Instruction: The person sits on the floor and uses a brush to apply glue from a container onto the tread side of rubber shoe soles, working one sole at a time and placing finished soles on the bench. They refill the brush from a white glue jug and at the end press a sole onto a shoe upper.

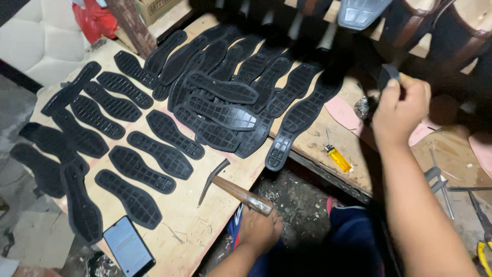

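My left hand (260,229) grips the end of the wooden handle of a hammer (231,189). The hammer's dark metal head rests on the wooden board (189,215), pointing toward the soles. Several black rubber shoe soles (220,110) lie tread-up across the board, some in rows at the left and some heaped in the middle. My right hand (398,106) is raised over the right side of the bench, closed around a small black piece (388,75). What that piece is cannot be told.
A phone (128,248) with a lit screen lies at the board's near edge. A yellow lighter (338,158) sits by the board's right edge, with pink cut-outs (341,111) beyond. Metal tools and yellow-handled pliers (483,241) lie at the far right. Dark shoes (410,23) line the back.
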Available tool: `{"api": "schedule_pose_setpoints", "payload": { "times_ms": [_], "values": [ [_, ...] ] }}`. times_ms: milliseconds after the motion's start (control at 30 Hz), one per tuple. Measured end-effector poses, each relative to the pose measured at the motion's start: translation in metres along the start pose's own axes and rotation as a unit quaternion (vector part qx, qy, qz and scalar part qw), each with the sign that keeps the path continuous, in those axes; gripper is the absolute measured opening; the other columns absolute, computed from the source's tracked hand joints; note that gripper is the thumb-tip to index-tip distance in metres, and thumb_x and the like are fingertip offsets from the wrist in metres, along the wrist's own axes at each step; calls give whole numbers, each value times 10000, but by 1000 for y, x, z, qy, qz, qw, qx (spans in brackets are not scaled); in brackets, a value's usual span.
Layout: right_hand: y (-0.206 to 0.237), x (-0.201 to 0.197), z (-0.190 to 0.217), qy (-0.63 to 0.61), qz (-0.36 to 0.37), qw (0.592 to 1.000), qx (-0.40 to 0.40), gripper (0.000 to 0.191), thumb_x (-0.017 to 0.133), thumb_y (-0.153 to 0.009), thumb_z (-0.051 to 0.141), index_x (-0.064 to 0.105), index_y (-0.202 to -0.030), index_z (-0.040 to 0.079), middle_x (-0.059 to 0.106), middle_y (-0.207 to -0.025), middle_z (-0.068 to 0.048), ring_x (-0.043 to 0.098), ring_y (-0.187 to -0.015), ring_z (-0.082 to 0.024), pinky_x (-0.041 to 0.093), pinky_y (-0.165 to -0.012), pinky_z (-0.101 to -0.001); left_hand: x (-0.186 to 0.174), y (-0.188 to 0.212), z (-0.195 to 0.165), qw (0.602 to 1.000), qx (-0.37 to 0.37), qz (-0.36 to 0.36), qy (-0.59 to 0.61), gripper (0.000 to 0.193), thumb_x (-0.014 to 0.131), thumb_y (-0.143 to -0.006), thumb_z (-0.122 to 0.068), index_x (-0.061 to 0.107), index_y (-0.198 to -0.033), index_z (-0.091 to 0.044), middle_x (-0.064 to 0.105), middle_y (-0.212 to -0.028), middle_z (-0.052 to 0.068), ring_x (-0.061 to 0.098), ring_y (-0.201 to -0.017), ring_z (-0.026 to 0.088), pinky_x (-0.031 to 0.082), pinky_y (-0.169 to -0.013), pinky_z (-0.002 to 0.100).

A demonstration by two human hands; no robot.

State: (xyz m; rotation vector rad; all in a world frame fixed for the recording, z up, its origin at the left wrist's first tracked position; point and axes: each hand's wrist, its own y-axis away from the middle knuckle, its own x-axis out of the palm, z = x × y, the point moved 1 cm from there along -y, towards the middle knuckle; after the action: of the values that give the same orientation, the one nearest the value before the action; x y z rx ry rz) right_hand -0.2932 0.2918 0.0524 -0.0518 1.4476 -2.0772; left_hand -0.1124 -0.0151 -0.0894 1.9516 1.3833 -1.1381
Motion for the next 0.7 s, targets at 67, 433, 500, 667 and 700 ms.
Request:
{"api": "schedule_pose_setpoints", "payload": {
  "times_ms": [67,433,500,667,700],
  "values": [
    [33,-18,32,-55,19,998,38,82,618,-1123,3,657,-1124,-69,667,-1129,-179,647,-1043,-304,523,-979,-427,0,5,5,1000,-8,24,-1,227,666,-861,-286,702,-821,-65,673,-973,145,596,-1063,353,347,-1003,571],
    [164,-31,204,-352,238,883,198,198,607,-927,-11,642,-1118,-50,638,-1125,-164,689,-957,-266,561,-873,-372,-9,21,4,998,-55,38,10,254,633,-912,-315,694,-950,-71,678,-1060,168,602,-1103,365,323,-1084,516],
    [185,-28,210,-319,285,904,10,232,702,-869,26,642,-1086,-28,657,-1100,-177,664,-990,-330,546,-881,-415,-10,20,6,994,5,-98,47,317,652,-896,-292,699,-1116,-69,690,-1145,183,600,-1120,391,338,-983,526],
    [218,-19,206,-309,410,852,-108,261,773,-837,85,669,-1062,5,666,-1080,-152,660,-972,-335,559,-841,-410,-8,23,22,979,-126,15,157,339,666,-868,-307,682,-1112,-73,684,-1150,169,599,-1136,362,378,-1006,496],
    [219,-16,207,-309,417,846,-123,244,776,-841,91,673,-1049,17,669,-1077,-143,659,-964,-324,556,-836,-406,-9,23,26,980,-125,30,153,345,667,-868,-311,680,-1117,-72,680,-1154,172,596,-1141,364,377,-1009,496]
  ]
}}
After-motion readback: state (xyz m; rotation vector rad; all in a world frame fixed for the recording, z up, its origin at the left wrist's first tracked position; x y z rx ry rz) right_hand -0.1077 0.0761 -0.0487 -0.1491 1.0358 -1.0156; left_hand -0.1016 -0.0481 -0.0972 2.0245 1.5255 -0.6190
